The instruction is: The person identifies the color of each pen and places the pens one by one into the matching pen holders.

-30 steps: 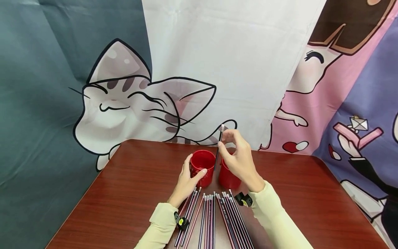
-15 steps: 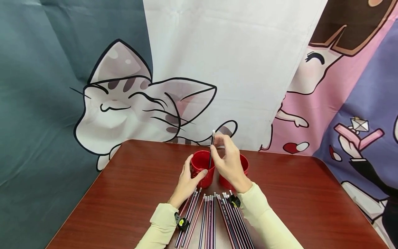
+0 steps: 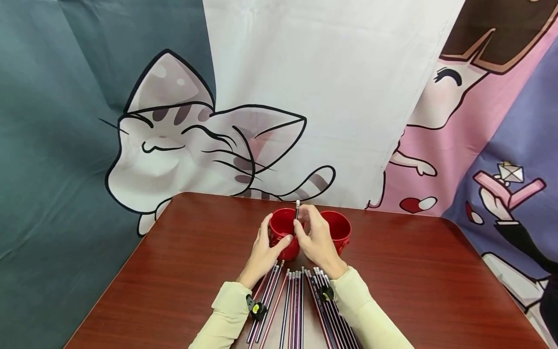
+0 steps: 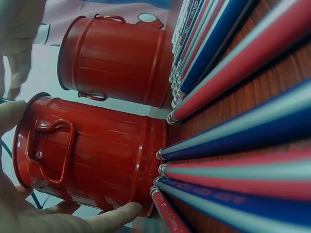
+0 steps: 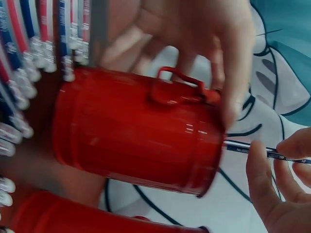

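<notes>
My left hand (image 3: 260,254) grips the left red metal cup (image 3: 289,251), with its fingers around the far left side and the thumb across the front. In the left wrist view this cup (image 4: 104,148) shows a small wire handle on its side. Thumb and fingertips of my right hand (image 3: 319,241) pinch a dark pencil (image 3: 297,210) near its white eraser end. In the right wrist view the pencil (image 5: 237,147) passes over the cup's rim into its mouth; its lower end is hidden. A second red cup (image 3: 344,244) stands just to the right, partly behind my right hand.
Several striped pencils (image 3: 294,305) lie fanned in front of the cups, eraser ends toward them, on the brown wooden table (image 3: 174,271). More pencils (image 3: 331,315) lie beneath my right forearm. A printed cartoon cloth (image 3: 348,97) hangs behind the table.
My right hand has moved left from over the right cup and lowered the pencil into the left cup. More of the right cup now shows. My left hand keeps its hold.
</notes>
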Action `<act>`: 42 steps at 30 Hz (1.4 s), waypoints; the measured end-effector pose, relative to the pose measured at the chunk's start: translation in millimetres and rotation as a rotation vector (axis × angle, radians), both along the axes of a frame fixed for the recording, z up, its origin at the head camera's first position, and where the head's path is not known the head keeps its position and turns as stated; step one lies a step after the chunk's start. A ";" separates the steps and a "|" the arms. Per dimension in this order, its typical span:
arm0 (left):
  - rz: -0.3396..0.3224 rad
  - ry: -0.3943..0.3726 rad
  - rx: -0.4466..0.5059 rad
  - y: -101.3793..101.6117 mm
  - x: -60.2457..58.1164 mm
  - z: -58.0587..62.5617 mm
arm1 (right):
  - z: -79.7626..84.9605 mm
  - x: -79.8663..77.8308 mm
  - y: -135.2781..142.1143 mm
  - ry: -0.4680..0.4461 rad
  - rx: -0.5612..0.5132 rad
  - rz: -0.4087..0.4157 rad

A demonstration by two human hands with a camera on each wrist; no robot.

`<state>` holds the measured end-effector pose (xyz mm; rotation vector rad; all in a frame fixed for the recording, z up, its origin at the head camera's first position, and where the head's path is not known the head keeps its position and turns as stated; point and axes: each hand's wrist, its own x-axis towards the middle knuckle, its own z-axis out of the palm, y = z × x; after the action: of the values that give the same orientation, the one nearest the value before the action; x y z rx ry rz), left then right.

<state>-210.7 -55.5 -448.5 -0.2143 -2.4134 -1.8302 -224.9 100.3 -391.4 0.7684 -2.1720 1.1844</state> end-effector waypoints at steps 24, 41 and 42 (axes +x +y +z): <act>0.005 0.021 -0.013 -1.5 -5.1 -8.1 | -7.3 1.9 19.4 -0.124 0.049 -0.006; 0.004 0.031 0.005 -1.2 -3.8 -9.2 | -25.6 45.4 61.5 -0.439 0.287 -0.106; 0.003 0.032 0.002 -1.4 -3.8 -9.1 | -28.9 45.6 64.4 -0.484 0.306 -0.132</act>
<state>-214.5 -56.9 -457.5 -0.2376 -2.3889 -1.8142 -179.3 164.7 -420.3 0.4767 -2.8019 1.0633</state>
